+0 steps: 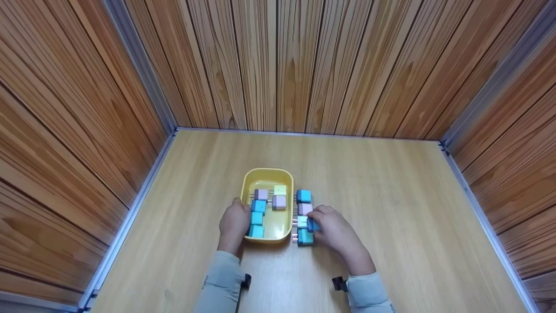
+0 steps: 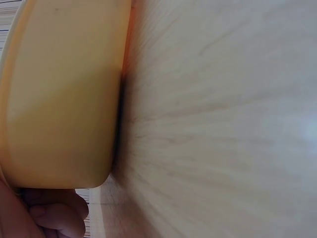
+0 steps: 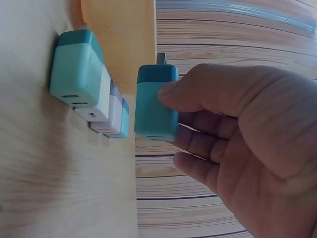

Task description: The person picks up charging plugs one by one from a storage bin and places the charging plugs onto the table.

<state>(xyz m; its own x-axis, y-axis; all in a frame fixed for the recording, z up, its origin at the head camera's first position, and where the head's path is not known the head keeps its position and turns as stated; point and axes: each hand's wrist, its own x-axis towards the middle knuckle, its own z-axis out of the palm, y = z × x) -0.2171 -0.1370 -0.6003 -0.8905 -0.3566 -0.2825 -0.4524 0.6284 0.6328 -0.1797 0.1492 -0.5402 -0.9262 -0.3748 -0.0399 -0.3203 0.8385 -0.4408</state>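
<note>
My left hand (image 1: pixel 234 220) grips the near left side of a yellow plastic tray (image 1: pixel 276 224). In the left wrist view, curled fingers (image 2: pixel 62 218) show at the tray's end. Between thumb and fingers, my right hand (image 1: pixel 341 234) pinches a blue wall charger (image 3: pixel 152 106), raised above the table with its metal prong pointing at the tray. Below it, a row of chargers stands along the tray's right side: blue (image 1: pixel 304 196), lilac (image 1: pixel 305 209), whitish (image 1: pixel 302 220) and teal (image 1: pixel 306 237). The held charger partly covers the row in the head view.
Inside the tray lie several more chargers, among them a pale green one (image 1: pixel 280 190), a lilac one (image 1: pixel 279 202) and a teal one (image 1: pixel 257 218). The wooden table (image 1: pixel 417 226) is enclosed by wood-panelled walls (image 1: pixel 295 65) with metal edging.
</note>
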